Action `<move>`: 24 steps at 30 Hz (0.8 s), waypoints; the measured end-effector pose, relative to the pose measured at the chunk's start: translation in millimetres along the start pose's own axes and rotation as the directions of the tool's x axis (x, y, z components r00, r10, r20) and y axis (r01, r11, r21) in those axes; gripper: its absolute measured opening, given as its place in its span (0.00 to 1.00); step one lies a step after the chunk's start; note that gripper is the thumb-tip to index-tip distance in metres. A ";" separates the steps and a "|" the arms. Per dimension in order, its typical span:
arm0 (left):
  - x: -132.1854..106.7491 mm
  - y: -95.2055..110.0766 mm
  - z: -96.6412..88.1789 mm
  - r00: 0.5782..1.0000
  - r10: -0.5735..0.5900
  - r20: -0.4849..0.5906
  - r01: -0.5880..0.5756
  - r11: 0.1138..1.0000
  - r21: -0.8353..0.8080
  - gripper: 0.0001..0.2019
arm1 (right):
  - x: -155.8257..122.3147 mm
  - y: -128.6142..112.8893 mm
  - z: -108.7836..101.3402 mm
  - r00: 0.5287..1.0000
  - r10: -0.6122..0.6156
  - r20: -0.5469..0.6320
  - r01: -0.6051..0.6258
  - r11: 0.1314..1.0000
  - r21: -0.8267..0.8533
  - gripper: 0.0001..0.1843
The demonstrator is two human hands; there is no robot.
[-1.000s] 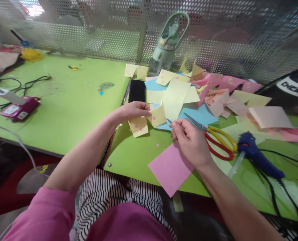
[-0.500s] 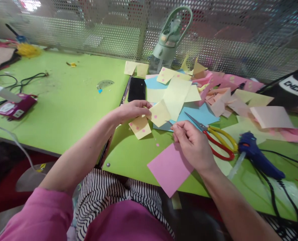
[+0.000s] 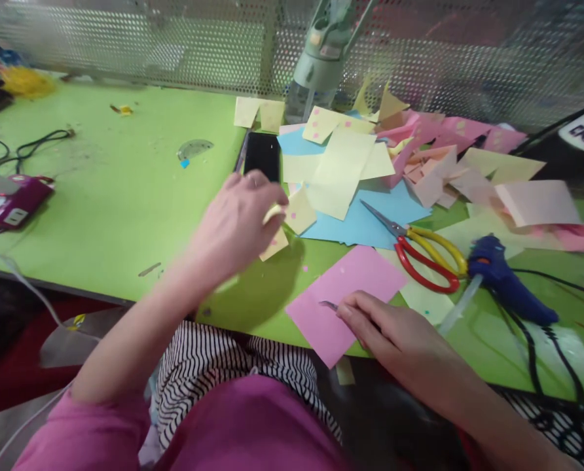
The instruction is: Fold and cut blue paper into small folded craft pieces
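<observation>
My left hand (image 3: 233, 226) hovers over the green table (image 3: 110, 196), blurred by motion, fingers closed on a small yellow paper piece with pink dots (image 3: 296, 210). A second dotted yellow piece (image 3: 275, 244) lies just under it. My right hand (image 3: 395, 333) rests at the near table edge on a pink paper sheet (image 3: 346, 294), pinching a thin pointed metal tool (image 3: 328, 305) whose tip touches the sheet.
A heap of yellow, blue and pink paper (image 3: 370, 170) fills the back right. Red and yellow scissors (image 3: 422, 258), a blue glue gun (image 3: 505, 278), a black phone (image 3: 261, 156) and a green bottle (image 3: 316, 72) stand around. A perforated metal screen (image 3: 174, 46) closes the back.
My right hand drew back from the blue paper to the pink sheet at the near edge with the tool. My left hand lifted and shifted left with the yellow piece.
</observation>
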State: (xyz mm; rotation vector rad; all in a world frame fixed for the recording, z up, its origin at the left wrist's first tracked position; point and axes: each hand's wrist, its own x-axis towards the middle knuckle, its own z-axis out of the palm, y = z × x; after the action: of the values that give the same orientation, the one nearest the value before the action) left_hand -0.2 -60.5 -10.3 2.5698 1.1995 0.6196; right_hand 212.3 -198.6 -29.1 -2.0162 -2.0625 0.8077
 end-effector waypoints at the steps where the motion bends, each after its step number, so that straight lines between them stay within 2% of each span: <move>1: -19.8 11.5 -0.5 0.997 0.075 0.036 -0.076 0.997 0.026 0.07 | -1.3 1.0 2.3 1.000 0.006 0.005 -0.006 1.000 -0.006 0.18; 3: -59.8 30.8 6.3 0.966 0.200 0.164 -0.207 0.978 0.025 0.09 | -1.3 1.6 5.5 0.999 0.026 0.024 -0.026 1.000 -0.013 0.19; 5: -92.2 41.9 20.4 0.949 0.194 0.248 -0.212 0.976 0.049 0.10 | 0.6 0.4 6.5 0.997 0.045 0.055 -0.044 0.999 -0.016 0.18; 8: -116.7 44.6 40.7 0.960 0.165 0.226 -0.203 0.967 0.156 0.14 | 3.7 -3.4 5.9 0.996 0.052 0.073 -0.051 0.999 -0.009 0.17; 11: -119.8 41.2 48.0 0.964 0.172 0.202 -0.213 0.955 0.204 0.15 | 4.9 -7.6 5.6 0.997 0.041 0.070 -0.042 0.999 0.009 0.18; 24: -114.7 40.9 42.9 0.945 0.193 0.263 -0.251 0.946 0.205 0.16 | 10.2 -15.9 7.2 0.990 0.101 0.095 -0.105 0.993 0.044 0.20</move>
State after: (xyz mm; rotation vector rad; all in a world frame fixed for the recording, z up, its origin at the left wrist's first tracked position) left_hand -18.4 -176.5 -64.0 2.9049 0.9600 0.2035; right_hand 194.1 -190.0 -30.4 -2.1116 -1.9781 0.9781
